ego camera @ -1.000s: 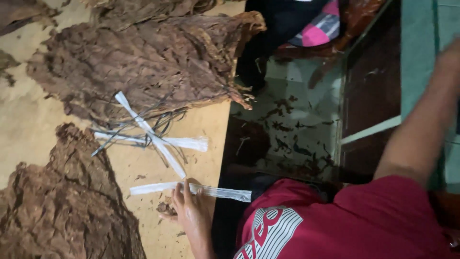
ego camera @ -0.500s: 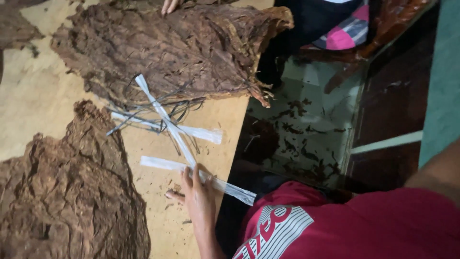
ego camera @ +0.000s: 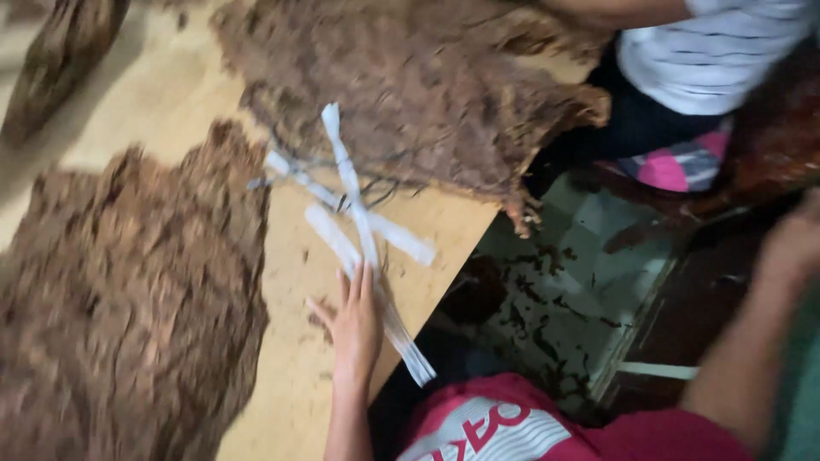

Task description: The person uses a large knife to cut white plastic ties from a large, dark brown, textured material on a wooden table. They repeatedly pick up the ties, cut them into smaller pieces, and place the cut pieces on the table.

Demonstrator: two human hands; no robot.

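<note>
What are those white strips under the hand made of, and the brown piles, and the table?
The white strips look like flat woven plastic or fabric tape: thin, limp, faintly ribbed, though blur leaves it open. The brown piles seem to be dried leaves, matte, crinkled and ragged-edged. The table looks like pale wood or plywood, smooth and unvarnished. The left hand rests flat on one strip.

— What did the white strips (ego camera: 363,239) look like under your left hand (ego camera: 357,323)?

— You had flat, pale plastic strips lying crossed on the tan worktop (ego camera: 290,358). One ran lengthwise from the edge of the far leaf pile toward you, another crossed it slantwise, and a third lay just beside them.

— And where did your hand sit?

— Your left hand lay flat, fingers (ego camera: 359,286) spread, touching the near part of the long strip. Its near end reached the worktop's edge.
</note>
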